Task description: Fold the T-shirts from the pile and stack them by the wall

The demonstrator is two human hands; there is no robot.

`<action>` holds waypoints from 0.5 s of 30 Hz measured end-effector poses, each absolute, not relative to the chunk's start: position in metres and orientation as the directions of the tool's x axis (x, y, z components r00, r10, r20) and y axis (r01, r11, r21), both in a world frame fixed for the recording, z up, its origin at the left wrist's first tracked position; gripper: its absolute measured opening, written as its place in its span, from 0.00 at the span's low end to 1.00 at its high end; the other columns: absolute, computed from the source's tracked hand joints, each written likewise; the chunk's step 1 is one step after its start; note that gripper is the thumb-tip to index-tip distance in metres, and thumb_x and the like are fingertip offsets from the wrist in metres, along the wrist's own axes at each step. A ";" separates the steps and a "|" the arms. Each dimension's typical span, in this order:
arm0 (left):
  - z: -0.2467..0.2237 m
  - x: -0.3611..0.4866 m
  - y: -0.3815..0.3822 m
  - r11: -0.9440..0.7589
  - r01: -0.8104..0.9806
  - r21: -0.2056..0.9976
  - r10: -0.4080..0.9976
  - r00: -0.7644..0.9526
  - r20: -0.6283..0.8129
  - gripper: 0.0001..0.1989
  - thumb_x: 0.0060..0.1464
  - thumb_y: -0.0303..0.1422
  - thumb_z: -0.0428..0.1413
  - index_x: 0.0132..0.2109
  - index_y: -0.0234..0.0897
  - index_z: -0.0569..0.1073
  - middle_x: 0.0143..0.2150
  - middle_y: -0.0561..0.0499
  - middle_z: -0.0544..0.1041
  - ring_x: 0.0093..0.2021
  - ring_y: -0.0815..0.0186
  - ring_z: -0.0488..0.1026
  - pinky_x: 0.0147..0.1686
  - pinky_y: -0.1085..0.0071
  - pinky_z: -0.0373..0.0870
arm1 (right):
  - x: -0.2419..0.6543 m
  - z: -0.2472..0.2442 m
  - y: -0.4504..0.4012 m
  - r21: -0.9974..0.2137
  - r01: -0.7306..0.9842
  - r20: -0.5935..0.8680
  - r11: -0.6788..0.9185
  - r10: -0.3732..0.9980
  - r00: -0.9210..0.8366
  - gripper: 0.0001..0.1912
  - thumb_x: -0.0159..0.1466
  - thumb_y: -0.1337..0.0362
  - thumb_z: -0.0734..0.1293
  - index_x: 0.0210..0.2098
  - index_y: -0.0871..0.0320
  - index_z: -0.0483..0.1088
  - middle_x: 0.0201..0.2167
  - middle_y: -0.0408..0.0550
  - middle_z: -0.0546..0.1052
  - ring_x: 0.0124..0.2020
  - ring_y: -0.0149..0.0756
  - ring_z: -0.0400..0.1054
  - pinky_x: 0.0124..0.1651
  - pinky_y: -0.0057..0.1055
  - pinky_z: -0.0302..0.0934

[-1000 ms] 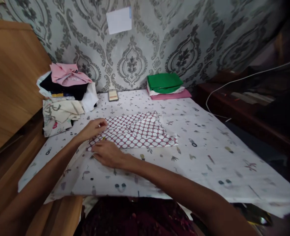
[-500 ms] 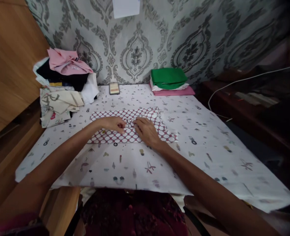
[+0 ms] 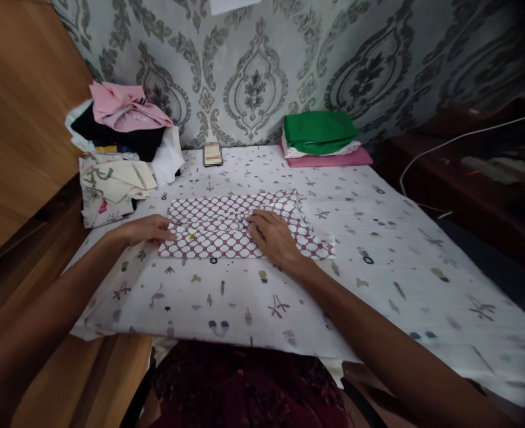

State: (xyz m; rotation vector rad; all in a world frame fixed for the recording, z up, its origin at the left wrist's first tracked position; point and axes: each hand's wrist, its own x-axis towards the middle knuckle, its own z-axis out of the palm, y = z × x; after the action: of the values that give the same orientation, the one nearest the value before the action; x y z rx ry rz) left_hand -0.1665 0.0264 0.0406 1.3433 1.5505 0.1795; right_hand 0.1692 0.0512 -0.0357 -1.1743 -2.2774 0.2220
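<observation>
A folded garment (image 3: pixel 218 223), white with a red-and-dark lattice print, lies flat across the middle of the cloth-covered table (image 3: pixel 244 297). It has a small yellow mark near its left end, and its right end narrows with a curved edge. My left hand (image 3: pixel 149 229) is at the garment's left edge, thumb and fingers closing on the fabric there. Resting on the right half of the print is my right hand (image 3: pixel 271 238), palm down, with its fingers stretched out and slightly bent.
A loose pile of clothes (image 3: pixel 129 128), pink on top, stands at the back left beside a wooden panel (image 3: pixel 26 107). A small framed card (image 3: pixel 212 154) sits near the patterned wall. Neatly stacked green, white and pink fabrics (image 3: pixel 320 134) lie back right. A white cable (image 3: pixel 407 169) hangs beyond the table's right edge.
My left hand has moved left from the garment's middle to its left edge. My right hand stays on the fabric. The view has shifted slightly.
</observation>
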 end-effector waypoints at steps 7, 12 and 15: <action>0.019 -0.153 -0.010 0.383 0.496 0.779 0.924 -0.214 -0.318 0.18 0.43 0.49 0.59 0.30 0.39 0.67 0.20 0.59 0.63 0.21 0.71 0.61 0.22 0.74 0.57 | 0.167 -0.032 0.045 -0.252 0.744 0.333 0.619 0.777 -0.534 0.28 0.69 0.46 0.59 0.60 0.58 0.68 0.61 0.59 0.69 0.62 0.54 0.59 0.61 0.51 0.55; 0.014 -0.144 -0.020 0.269 0.711 0.650 0.961 -0.243 -0.133 0.13 0.50 0.46 0.53 0.31 0.40 0.67 0.17 0.60 0.59 0.20 0.69 0.57 0.22 0.73 0.53 | 0.167 -0.032 0.045 -0.189 0.744 0.286 0.640 0.761 -0.582 0.38 0.65 0.37 0.59 0.63 0.57 0.63 0.65 0.60 0.65 0.65 0.57 0.55 0.63 0.53 0.52; 0.013 -0.141 -0.024 0.228 0.792 0.567 0.970 -0.235 -0.063 0.12 0.52 0.44 0.51 0.32 0.41 0.66 0.19 0.58 0.63 0.22 0.67 0.60 0.25 0.72 0.54 | 0.167 -0.032 0.045 -0.186 0.742 0.276 0.645 0.758 -0.590 0.39 0.64 0.35 0.59 0.63 0.57 0.63 0.66 0.60 0.64 0.65 0.56 0.55 0.63 0.52 0.52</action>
State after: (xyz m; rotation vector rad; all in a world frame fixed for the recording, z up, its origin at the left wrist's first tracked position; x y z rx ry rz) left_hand -0.1409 -0.0241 0.0126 1.6225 2.1042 0.5990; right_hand 0.1674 0.0450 -0.0320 -1.1975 -2.5372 0.0723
